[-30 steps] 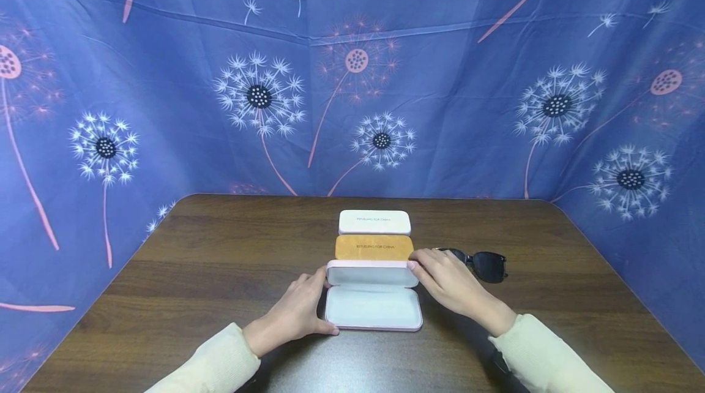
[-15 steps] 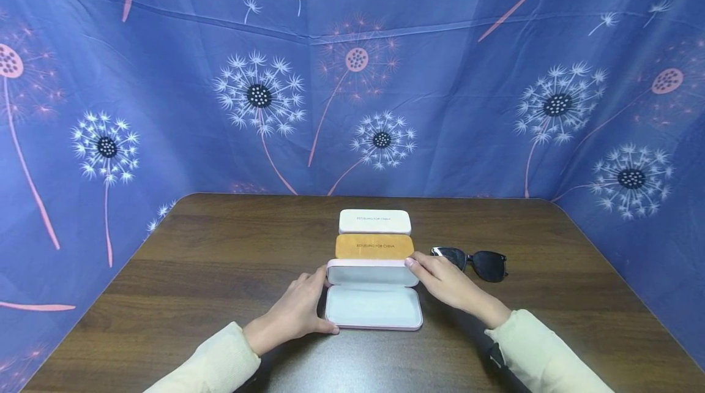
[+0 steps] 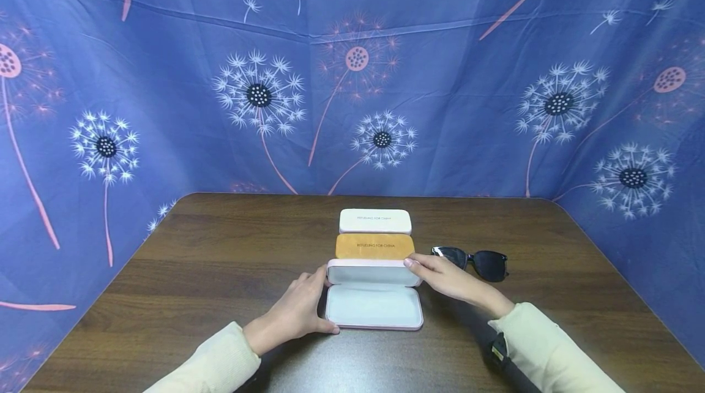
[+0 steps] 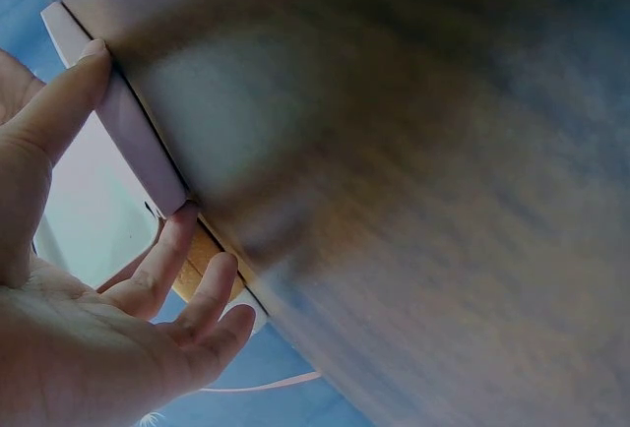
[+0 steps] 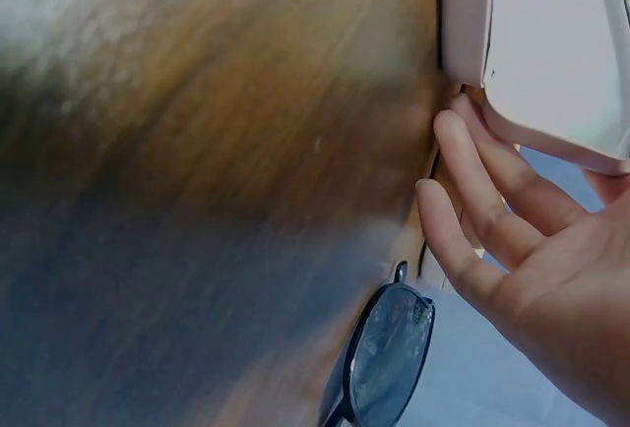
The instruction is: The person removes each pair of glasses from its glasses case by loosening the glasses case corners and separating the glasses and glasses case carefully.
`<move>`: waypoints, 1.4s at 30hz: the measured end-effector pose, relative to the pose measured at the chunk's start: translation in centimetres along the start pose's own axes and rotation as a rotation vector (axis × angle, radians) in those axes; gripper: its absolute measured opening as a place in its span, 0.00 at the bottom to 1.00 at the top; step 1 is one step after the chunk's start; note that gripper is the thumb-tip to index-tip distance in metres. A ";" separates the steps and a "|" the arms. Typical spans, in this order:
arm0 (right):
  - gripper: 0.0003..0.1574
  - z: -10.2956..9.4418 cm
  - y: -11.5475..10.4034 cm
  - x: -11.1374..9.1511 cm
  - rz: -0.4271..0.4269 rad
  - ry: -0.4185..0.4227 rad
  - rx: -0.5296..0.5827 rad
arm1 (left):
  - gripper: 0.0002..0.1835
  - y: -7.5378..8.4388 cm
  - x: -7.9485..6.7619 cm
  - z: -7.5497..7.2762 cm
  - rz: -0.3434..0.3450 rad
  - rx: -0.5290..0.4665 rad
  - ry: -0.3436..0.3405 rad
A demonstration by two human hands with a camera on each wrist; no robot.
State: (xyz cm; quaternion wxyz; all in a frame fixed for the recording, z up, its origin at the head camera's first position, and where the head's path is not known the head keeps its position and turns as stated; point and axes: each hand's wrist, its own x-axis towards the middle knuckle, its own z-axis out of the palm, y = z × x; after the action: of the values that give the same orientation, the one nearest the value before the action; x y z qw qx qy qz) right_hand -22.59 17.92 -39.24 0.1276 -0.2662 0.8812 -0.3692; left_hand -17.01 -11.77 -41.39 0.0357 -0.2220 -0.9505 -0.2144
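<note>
A pale pink glasses case [image 3: 374,308] lies on the table with its lid raised and its pale lining facing me. My left hand [image 3: 294,310] grips the base at its left end. In the left wrist view the thumb [image 4: 84,78] presses the front side of the case [image 4: 138,142], and a finger reaches its back corner. At the lid's upper right corner, my right hand [image 3: 454,280] pinches the edge, thumb in front and fingers behind. The right wrist view has the fingers [image 5: 482,176] behind the raised lid [image 5: 551,132].
Directly behind the lid lies a mustard-yellow glasses case [image 3: 374,247], closed, with a closed white glasses case [image 3: 376,220] beyond it. Black sunglasses [image 3: 490,265] rest just past my right hand. A blue dandelion-print cloth [image 3: 440,74] hangs behind the brown wooden table [image 3: 220,246].
My right hand has slid slightly left and down along the lid's corner, uncovering more of the sunglasses. My left hand and the case stay as they were.
</note>
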 end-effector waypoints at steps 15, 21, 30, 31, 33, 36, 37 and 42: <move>0.29 -0.9 0.3 0.1 0.076 -0.148 0.208 | 0.51 0.1 0.0 0.0 -0.011 0.022 -0.011; 0.28 -0.9 0.6 -0.3 0.005 -0.159 0.233 | 0.50 0.1 0.0 0.1 -0.018 0.017 -0.010; 0.21 -0.7 0.6 -0.4 -0.157 -0.167 0.162 | 0.48 0.2 0.0 0.0 -0.019 0.019 -0.004; 0.21 -0.6 0.7 -0.5 -0.177 -0.170 0.159 | 0.48 0.2 0.0 0.0 -0.020 0.019 -0.010; 0.21 -0.6 0.8 -0.5 -0.197 -0.171 0.151 | 0.49 0.3 0.0 -0.1 -0.024 0.027 -0.020; 0.21 -0.5 0.8 -0.7 -0.216 -0.169 0.140 | 0.50 0.4 0.1 -0.2 -0.032 0.025 -0.031; 0.21 -0.4 0.8 -0.7 -0.222 -0.169 0.138 | 0.49 0.4 0.1 -0.2 -0.032 0.020 -0.031; 0.20 -0.3 0.7 -1.0 -0.282 -0.135 0.083 | 0.48 0.4 0.0 -0.3 -0.015 0.010 -0.024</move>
State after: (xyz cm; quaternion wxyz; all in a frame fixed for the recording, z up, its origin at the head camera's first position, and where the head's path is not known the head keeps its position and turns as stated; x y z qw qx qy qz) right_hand -22.15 19.04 -39.55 0.1442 -0.4059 0.8084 -0.4010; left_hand -16.85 -11.57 -41.01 0.0239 -0.2174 -0.9535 -0.2072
